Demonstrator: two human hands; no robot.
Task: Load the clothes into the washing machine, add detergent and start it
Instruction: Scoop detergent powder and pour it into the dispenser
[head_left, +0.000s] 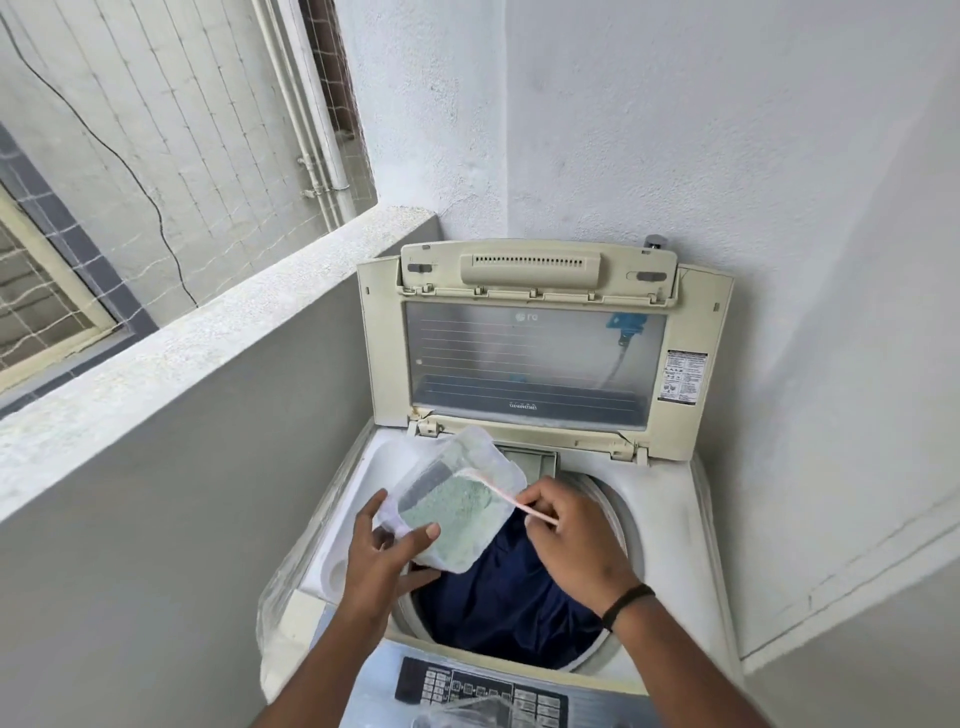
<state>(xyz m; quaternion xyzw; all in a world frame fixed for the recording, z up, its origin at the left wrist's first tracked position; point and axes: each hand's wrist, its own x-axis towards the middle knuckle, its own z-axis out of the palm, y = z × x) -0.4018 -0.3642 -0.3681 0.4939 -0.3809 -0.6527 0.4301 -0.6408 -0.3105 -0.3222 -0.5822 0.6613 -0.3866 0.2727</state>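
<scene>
Balcony corner with pale plastered walls and a low parapet along the left; netting beyond it. Top-loading washing machine set in the corner, lid raised upright against the rear wall, clear panel facing forward, warning sticker on its right frame. Dark blue clothes lying inside the drum, visible through the round opening. Control panel with rows of buttons along the near edge of the machine top. Clear plastic bag of pale green detergent powder held above the left rear part of the drum opening, mouth toward the lid. Left hand gripping the near left corner of the bag, thumb pressed on its upper face, fingers curled beneath. Right hand with fingers curled, pinching a thin pink strip running across the upper edge of the bag; whether a tie or a seal, cannot tell. Dark band on the right wrist. White recessed tray along the left side of the machine top.
</scene>
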